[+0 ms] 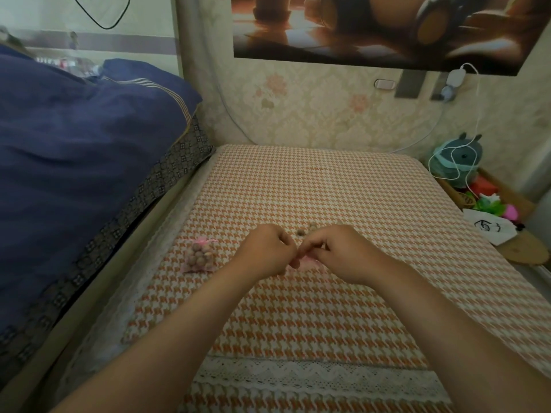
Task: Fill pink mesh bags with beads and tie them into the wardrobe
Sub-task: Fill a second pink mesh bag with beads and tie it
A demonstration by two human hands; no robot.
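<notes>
A pink mesh bag full of brown beads lies tied on the orange houndstooth cloth, left of my hands. My left hand and my right hand meet fingertip to fingertip over the cloth, both with curled fingers pinching a second pink mesh bag; only a small pink scrap of it shows beneath them. A few loose beads lie just beyond my fingers. No wardrobe is in view.
A blue quilt is heaped on the bed at the left. At the right edge a wooden tray holds a teal plush toy, a white cable and bright toys. A wallpapered wall stands behind.
</notes>
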